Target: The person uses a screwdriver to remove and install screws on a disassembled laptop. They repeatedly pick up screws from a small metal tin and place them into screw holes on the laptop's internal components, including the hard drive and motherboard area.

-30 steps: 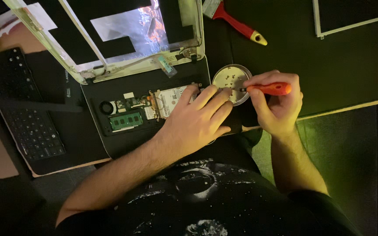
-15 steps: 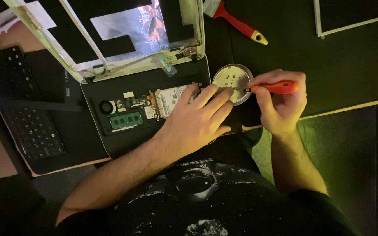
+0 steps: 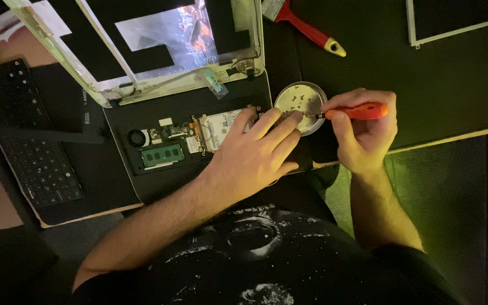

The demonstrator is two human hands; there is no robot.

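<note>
While gripped, slim orange screwdriver (image 3: 357, 111), round metal dish (image 3: 299, 99)

Screwdriver handle (image 3: 360, 111) showing orange-red; round dish (image 3: 300, 100) at its nine o'clock showing silvery; memory module (image 3: 162, 156) showing green; brush (image 3: 306, 28) showing red, yellow-tipped; mat (image 3: 453, 85) showing black.

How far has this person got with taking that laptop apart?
Fairly far, it seems. The laptop base lies open, with the green memory stick, fan and drive exposed. Small screws sit in the round metal dish. The right hand holds an orange screwdriver with its tip at the dish; the left hand rests on the base. Memory, fan and drive are still in place.
</note>
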